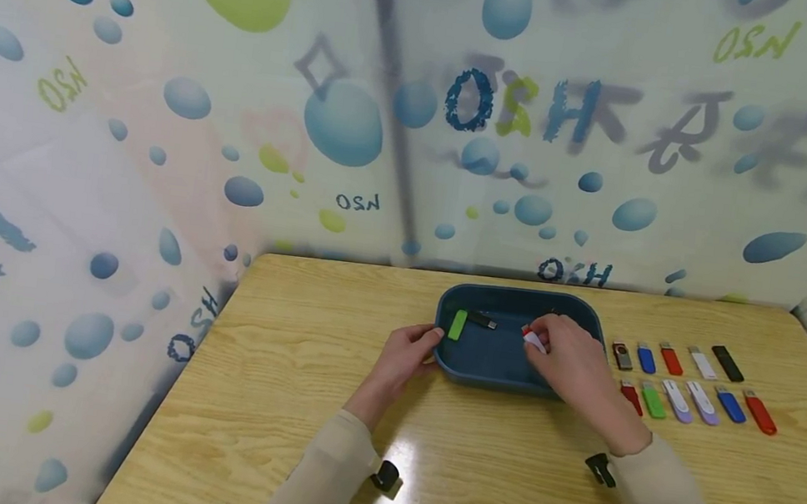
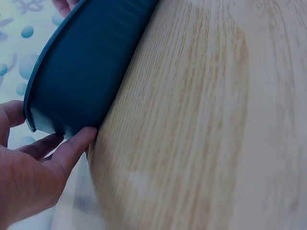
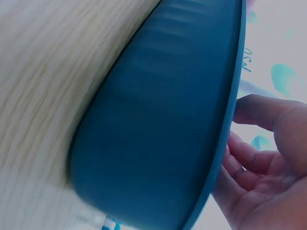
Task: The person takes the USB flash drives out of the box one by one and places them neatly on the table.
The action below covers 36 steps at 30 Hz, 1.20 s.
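Note:
A dark blue plastic bin (image 1: 489,379) stands on the wooden table. My left hand (image 1: 402,354) holds its left end, thumb at the rim and fingers against the outer wall in the left wrist view. Over the bin's right part, my right hand (image 1: 574,357) pinches a white and red USB stick (image 1: 533,339) between thumb and fingers. In the right wrist view the bin's wall hides the stick. A green USB stick (image 1: 457,325) and a black USB stick (image 1: 482,320) lie inside at the left.
Right of the bin, several USB sticks lie in two rows, among them a black one (image 1: 727,364), a blue one (image 1: 731,405) and a large red one (image 1: 761,413). A patterned curtain (image 1: 420,119) hangs behind the table (image 1: 279,405).

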Available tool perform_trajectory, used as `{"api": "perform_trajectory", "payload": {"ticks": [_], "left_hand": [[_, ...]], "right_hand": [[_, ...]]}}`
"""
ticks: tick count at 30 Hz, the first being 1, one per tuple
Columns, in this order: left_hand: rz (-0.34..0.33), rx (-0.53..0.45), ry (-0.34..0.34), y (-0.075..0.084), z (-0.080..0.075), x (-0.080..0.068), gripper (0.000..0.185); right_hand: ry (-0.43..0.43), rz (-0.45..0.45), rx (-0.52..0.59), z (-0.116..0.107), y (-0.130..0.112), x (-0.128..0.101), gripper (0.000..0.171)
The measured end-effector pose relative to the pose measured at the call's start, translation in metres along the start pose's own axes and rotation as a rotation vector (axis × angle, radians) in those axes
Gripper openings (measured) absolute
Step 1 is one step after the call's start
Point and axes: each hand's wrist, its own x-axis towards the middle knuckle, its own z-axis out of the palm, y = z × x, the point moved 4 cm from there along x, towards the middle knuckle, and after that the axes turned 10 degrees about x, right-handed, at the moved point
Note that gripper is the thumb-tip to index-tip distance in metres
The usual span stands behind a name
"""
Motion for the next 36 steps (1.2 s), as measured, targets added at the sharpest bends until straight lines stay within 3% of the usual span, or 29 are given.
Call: {"api": "perform_trajectory", "payload": {"ticks": [16,36], "left_hand": [[0.015,-0.015,-0.014,0.0,0.0,0.0,0.051],[0.026,-0.022,-0.03,0.0,-0.001,-0.001,0.051]], "right_hand": [[0.048,0.021,-0.038,-0.038,0.027,-0.032,0.023],[0.072,0.121,-0.057,-0.067,0.063,-0.067,0.033]]}}
